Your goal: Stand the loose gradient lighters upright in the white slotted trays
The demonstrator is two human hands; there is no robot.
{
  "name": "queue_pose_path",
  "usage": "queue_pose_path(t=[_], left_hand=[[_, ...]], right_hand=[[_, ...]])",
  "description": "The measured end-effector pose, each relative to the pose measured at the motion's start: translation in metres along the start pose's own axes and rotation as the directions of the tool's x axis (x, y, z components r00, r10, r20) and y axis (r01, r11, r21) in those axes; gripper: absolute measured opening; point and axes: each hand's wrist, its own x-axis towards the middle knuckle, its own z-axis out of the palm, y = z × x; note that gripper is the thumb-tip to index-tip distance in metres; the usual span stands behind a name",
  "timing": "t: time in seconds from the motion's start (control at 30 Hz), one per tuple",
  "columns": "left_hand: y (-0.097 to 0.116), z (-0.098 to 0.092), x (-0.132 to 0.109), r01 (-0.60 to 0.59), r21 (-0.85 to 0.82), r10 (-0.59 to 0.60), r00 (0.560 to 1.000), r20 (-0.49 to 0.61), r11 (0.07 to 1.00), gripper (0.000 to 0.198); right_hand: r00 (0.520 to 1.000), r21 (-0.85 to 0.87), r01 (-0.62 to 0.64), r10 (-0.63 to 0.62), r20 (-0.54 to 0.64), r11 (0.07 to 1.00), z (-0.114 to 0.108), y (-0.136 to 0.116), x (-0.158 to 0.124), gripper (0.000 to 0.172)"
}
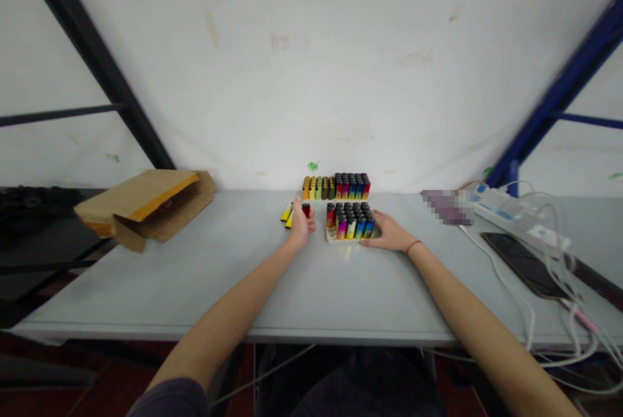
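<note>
Colourful lighters (355, 224) stand upright in rows in a white tray (344, 241) at the middle of the table. My right hand (387, 233) rests against the tray's right side, thumb and fingers spread around its edge. Left of the tray, my left hand (300, 226) is closed on a dark red lighter (306, 209). Beside that hand, yellow lighters (286, 213) lie on the table, partly hidden by it. Behind the tray stand a block of dark-topped lighters (352, 186) and, to its left, a block of yellow and green ones (318, 187).
An open cardboard box (146, 203) lies at the left of the grey table (219, 287). On the right are a phone (528, 264), a power strip (518, 216), tangled white cables (501, 274) and a partly pixelated purple object (448, 207). A white wall (316, 80) stands behind.
</note>
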Motion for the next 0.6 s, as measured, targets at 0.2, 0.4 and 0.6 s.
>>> queue_pose_path(t=[0.2, 0.4, 0.6], left_hand=[[0.0002, 0.0012, 0.0012, 0.038, 0.01, -0.038, 0.999, 0.005, 0.999, 0.044], [-0.0026, -0.0001, 0.0019, -0.021, 0.004, 0.02, 1.0, 0.019, 1.0, 0.046], [0.0021, -0.0021, 0.003, -0.179, 0.183, 0.16, 0.981, 0.113, 0.967, 0.041]], right_hand=[[1.0, -0.015, 0.009, -0.009, 0.0, 1.0, 0.0012, 0.0018, 0.0001, 0.074], [1.0, -0.04, 0.008, -0.008, 0.011, 0.999, 0.0019, 0.0025, 0.0004, 0.077], [1.0, -0.024, 0.023, -0.023, -0.01, 0.999, 0.0016, 0.0022, -0.0002, 0.077]])
